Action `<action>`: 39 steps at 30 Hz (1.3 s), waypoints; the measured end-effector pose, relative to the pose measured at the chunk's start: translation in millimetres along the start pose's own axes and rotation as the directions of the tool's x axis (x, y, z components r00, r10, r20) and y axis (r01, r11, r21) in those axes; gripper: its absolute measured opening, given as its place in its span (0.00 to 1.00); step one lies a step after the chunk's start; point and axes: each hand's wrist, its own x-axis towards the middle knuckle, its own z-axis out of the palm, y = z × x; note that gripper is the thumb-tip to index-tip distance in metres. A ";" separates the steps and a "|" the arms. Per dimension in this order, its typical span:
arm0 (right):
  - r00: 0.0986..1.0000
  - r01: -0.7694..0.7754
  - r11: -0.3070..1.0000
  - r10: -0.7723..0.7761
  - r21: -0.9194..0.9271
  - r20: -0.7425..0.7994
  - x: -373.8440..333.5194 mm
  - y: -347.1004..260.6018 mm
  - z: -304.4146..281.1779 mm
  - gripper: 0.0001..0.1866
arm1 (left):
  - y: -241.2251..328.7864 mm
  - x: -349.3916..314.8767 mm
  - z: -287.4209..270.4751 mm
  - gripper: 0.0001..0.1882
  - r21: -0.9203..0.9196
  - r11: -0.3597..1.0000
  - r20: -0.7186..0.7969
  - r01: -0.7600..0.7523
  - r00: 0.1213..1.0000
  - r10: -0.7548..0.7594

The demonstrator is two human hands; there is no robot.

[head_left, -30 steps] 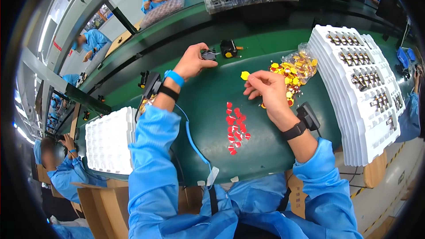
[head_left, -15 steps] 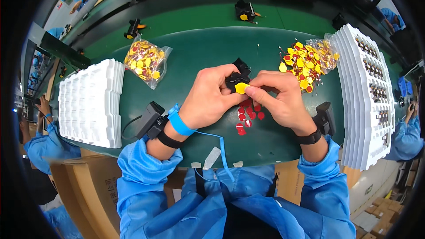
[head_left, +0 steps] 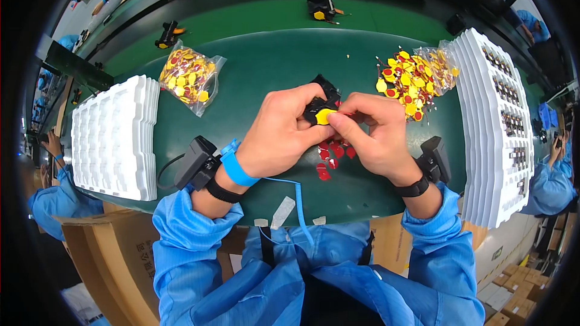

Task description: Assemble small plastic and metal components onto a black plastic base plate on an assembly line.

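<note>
My left hand (head_left: 284, 122) is closed around a small black plastic housing (head_left: 313, 107), its upper part jutting out beyond the fingers. A yellow round disc (head_left: 322, 117) lies against the near side of that housing. Thumb and bent fingers of my right hand (head_left: 376, 130) pinch the disc's right edge and press it to the housing. Beneath my hands, several red round backing pieces (head_left: 324, 172) are scattered on the green table mat (head_left: 241, 72). My fingers hide part of the housing.
A bag of yellow and red discs (head_left: 188, 78) lies left, a loose pile of discs (head_left: 411, 87) right. White tray stacks stand at left (head_left: 112, 139) and right (head_left: 492, 145), the right one holding small parts. Black assemblies (head_left: 321, 7) sit on the green belt beyond. A blue coiled cord (head_left: 299, 205) trails from my left wrist.
The whole view has shifted slightly, so the table things appear a little further left. My right thumb has edged further over the yellow disc; both hands keep their hold.
</note>
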 end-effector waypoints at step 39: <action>0.750 -0.449 0.522 -0.220 -0.725 -0.623 -148.2 -103.1 -193.4 0.03 | -2.2 -0.8 15.6 0.07 -0.520 0.847 -0.135 0.107 0.969 -0.205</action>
